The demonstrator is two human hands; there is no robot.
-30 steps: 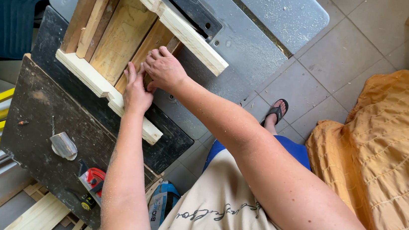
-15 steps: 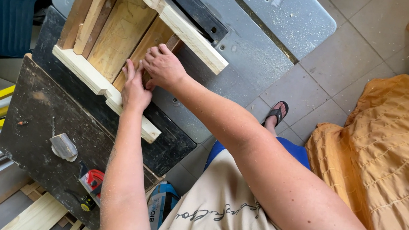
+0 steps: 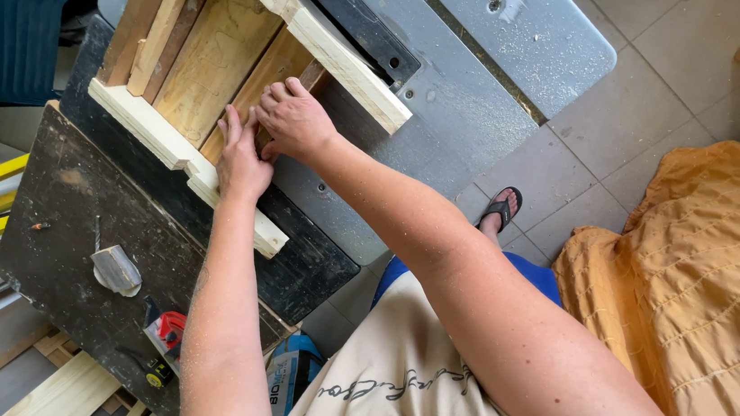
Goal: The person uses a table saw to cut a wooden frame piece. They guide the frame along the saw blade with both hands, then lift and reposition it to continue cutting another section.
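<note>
A wooden frame (image 3: 222, 49) of several brown slats between two pale rails lies across a grey table saw top (image 3: 461, 108) and a dark work table (image 3: 116, 211). My left hand (image 3: 241, 155) rests flat on the near pale rail (image 3: 168, 148), fingers pointing at the slats. My right hand (image 3: 293, 119) is curled over the end of the outermost brown slat (image 3: 267, 76), gripping it beside the left hand. The far pale rail (image 3: 331, 46) runs just beyond my right hand.
A red tape measure (image 3: 168, 331) and a small metal scraper (image 3: 115, 269) lie on the dark table. Pale wood boards (image 3: 63, 391) sit below it. An orange cloth (image 3: 706, 286) covers something at right. My sandalled foot (image 3: 501, 207) stands on the tiled floor.
Both hands stay on the frame at the same slat; my fingers have shifted only slightly.
</note>
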